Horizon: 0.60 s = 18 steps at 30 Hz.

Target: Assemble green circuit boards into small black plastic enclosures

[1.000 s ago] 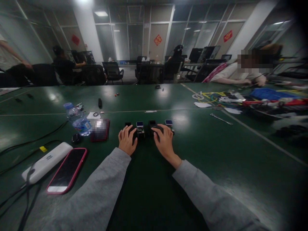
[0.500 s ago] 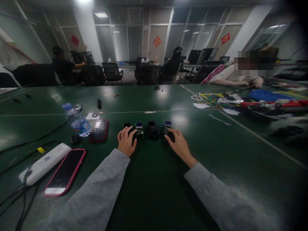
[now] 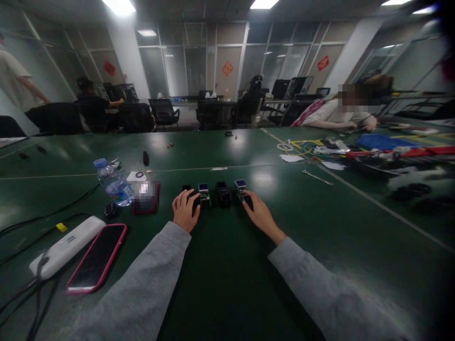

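Observation:
My right hand (image 3: 262,214) pinches the lower right side of a small circuit board with a screen (image 3: 241,185), which is slightly tilted at the right end of a row. My left hand (image 3: 185,211) lies with bent, spread fingers over a black case (image 3: 186,188) at the row's left end. The fingers hide most of that case. Close to its index finger stands a second circuit board with a screen (image 3: 204,194). Between the two boards sits another black case (image 3: 223,194), which neither hand touches.
Left of my hands are a water bottle (image 3: 114,185), a dark red-edged item (image 3: 156,198), a white power bank (image 3: 71,244) with cables and a pink-edged phone (image 3: 97,258). A wrench (image 3: 317,177) and cluttered cables (image 3: 305,146) lie to the right. A person (image 3: 327,113) leans on the far right table.
The view has tilted up a little. The right board has turned and shifted slightly left, with my right hand now closed on it. My left hand stays over the black case.

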### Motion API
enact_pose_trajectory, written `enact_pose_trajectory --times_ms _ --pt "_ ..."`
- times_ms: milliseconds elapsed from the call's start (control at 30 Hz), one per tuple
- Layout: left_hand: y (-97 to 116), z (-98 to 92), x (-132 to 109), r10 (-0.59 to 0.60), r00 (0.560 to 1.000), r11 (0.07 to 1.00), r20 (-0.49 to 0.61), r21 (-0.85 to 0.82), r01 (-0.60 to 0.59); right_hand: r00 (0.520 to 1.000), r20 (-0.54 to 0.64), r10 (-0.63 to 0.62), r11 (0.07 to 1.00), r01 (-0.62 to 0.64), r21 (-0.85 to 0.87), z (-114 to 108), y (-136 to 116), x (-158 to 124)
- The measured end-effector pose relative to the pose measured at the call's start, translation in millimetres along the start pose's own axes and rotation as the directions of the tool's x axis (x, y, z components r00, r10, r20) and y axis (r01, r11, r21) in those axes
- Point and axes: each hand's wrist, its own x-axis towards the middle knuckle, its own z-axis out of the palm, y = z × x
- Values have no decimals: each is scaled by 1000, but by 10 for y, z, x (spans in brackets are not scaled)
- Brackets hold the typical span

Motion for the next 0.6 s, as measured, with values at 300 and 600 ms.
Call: enact_pose_trajectory --times_ms 300,600 --pt "-180 -21 53 -136 940 979 -312 -188 79 997 -82 -3 1000 5 23 58 50 -18" --pt "-184 23 -124 216 976 970 -31 -104 -218 979 -202 10 1000 -12 -11 -76 -120 -43"
